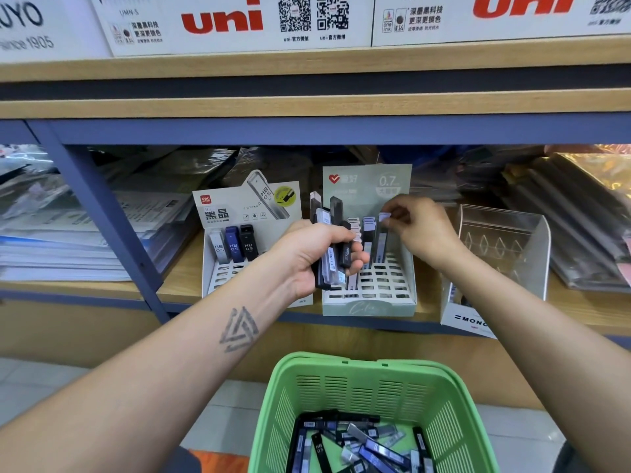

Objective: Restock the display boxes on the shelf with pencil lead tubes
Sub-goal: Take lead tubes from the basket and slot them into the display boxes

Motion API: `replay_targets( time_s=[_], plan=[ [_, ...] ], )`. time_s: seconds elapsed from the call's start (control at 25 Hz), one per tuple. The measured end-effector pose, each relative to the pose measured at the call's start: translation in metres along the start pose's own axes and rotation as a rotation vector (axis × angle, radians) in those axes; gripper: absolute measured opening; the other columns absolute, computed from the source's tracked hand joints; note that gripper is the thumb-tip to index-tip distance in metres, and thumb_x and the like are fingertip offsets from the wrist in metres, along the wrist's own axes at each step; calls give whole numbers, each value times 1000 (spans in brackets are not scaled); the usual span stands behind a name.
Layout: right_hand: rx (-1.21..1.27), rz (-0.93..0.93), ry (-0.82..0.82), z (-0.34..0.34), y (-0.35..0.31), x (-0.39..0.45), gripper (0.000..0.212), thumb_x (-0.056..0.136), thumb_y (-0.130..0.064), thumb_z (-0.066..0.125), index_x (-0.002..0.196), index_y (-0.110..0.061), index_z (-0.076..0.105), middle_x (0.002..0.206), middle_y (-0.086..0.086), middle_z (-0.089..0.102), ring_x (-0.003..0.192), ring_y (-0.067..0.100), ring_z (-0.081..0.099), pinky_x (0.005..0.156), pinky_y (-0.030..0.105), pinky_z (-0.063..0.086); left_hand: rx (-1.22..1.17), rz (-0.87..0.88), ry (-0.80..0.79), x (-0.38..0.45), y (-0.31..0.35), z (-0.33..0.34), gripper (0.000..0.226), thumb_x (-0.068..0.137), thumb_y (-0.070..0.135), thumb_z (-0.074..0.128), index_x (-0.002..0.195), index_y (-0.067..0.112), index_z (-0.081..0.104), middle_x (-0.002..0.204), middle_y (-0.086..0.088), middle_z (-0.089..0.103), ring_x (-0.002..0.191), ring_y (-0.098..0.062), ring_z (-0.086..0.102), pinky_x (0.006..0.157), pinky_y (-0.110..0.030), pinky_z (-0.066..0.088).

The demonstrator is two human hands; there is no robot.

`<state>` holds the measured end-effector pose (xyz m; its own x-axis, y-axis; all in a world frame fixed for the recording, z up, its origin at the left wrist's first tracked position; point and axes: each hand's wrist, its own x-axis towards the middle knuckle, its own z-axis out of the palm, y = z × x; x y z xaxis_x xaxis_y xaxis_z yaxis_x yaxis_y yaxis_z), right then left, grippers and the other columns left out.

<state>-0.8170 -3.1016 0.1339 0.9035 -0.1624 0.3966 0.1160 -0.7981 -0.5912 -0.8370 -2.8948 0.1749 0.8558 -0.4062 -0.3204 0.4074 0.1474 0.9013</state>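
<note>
Pencil lead tubes (333, 244) are bunched in the left hand (312, 256), fingers curling around them at frame centre, while the right hand (421, 230) is pinching one grey tube (381, 238) standing in the green 0.7 display box (370, 302); more tubes are lying in the green basket (372, 384) at bottom centre

Ahead of you: wooden shelf board (184, 281) on a blue metal frame, upright post (112, 220) at 9 o'clock. Upper board (307, 68) at 12 o'clock carries white cartons (239, 22) printed "uni" in red. Stacked plastic-wrapped paper (68, 227) at 9 o'clock; dark wrapped packs (573, 213) at 3 o'clock. Pale tiled floor (34, 387) at 7 o'clock. A wood panel (68, 332) closes the unit below the shelf. Light even, soft glare on wrapping.
</note>
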Motion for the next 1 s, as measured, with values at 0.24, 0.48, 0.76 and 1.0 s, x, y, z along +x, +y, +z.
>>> replay_targets(
  time_s=[0.24,0.48,0.76,1.0],
  plan=[
    [178,26,145,-11,-5,3,9,97,-17,64,106,-19,64,96,2,65,93,20,62,81,32,50,14,18,8,1,0,-1,7,94,-6,57,101,-10,58,74,-21,61,55,-25,68,47,-28,56],
    [226,8,48,-8,-10,-9,11,92,-11,70,98,-19,67,92,5,70,88,25,67,82,39,55,10,27,24,1,0,-1,8,94,-7,58,101,-10,58,74,-22,62,55,-26,68,47,-29,56],
    [127,-51,63,-5,-12,-15,12,91,-9,71,99,-18,70,90,-1,70,87,18,66,78,25,51,5,27,24,1,0,-3,9,95,-6,57,102,-11,59,73,-21,63,56,-25,68,48,-29,56],
    [-15,-210,-35,8,-18,-24,20,91,-15,72,110,-21,70,93,1,73,89,20,68,84,38,55,4,34,26,2,-1,-2,5,95,-6,57,95,-10,59,73,-21,62,55,-26,67,49,-29,58]
  ],
)
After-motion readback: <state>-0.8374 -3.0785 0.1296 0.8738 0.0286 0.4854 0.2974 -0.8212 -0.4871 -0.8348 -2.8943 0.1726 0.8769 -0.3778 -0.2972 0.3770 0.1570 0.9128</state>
